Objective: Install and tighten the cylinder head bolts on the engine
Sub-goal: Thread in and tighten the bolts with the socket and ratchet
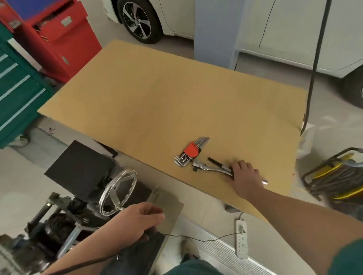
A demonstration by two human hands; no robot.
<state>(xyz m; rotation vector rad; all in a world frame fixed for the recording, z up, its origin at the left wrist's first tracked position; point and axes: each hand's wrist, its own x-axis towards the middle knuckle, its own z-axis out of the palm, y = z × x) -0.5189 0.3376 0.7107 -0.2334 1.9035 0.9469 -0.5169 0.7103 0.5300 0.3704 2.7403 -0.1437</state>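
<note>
My right hand [244, 174] reaches across a tan cardboard sheet [164, 100] on the floor and lies over the handle of a silver ratchet wrench [207, 167]; its head points left and a shiny end sticks out behind my wrist. A thin black tool [216, 161] lies beside the wrench, under my fingers. Just left sits a set of hex keys in a red holder [190, 151]. My left hand [144, 220] hangs loosely curled near a dark plate [152, 244], holding nothing I can see. The engine stand with its silver handwheel [117, 192] is at lower left.
A green tool cabinet [10, 86] and a red one [57, 36] stand at far left. A white car [296, 24] and a blue post [215, 25] are behind the cardboard. A yellow cable reel [342, 176] sits right; a power strip [241, 238] lies near my feet.
</note>
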